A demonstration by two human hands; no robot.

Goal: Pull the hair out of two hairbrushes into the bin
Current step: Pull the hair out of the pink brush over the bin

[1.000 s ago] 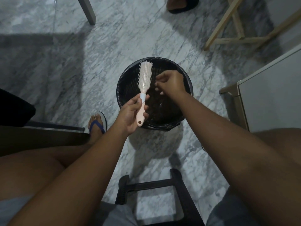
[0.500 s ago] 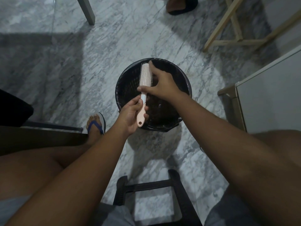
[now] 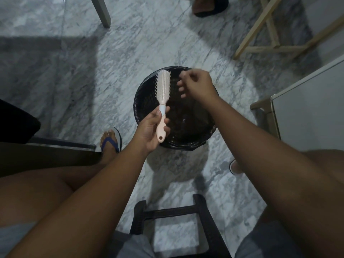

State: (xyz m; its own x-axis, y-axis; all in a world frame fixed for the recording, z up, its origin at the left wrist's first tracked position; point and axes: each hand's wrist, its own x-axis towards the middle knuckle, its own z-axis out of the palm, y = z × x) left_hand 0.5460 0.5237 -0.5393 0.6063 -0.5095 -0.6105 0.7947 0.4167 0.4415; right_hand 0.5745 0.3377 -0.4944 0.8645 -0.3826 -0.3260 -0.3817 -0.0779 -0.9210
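A pale pink hairbrush [image 3: 163, 90] with a white collar is held upright over the black bin [image 3: 145, 97], bristles facing up toward me. My left hand [image 3: 151, 130] grips its handle near the bin's front left rim. My right hand [image 3: 197, 84] hovers over the bin to the right of the brush head, blurred, fingers loosely curled and pinched; whether any hair is between them I cannot tell. The bin has a black liner and dark contents. Only one hairbrush is in view.
Marble floor all round. A dark stool frame [image 3: 176, 213] stands between my knees. A white cabinet [image 3: 309, 116] is at the right, a wooden frame [image 3: 266, 38] at the back right, a table leg [image 3: 101, 12] at the back left. My sandalled foot [image 3: 110, 142] rests left of the bin.
My right hand went onto the brush head half a second ago and has now pulled away to the right over the bin. The brush has stayed in my left hand.
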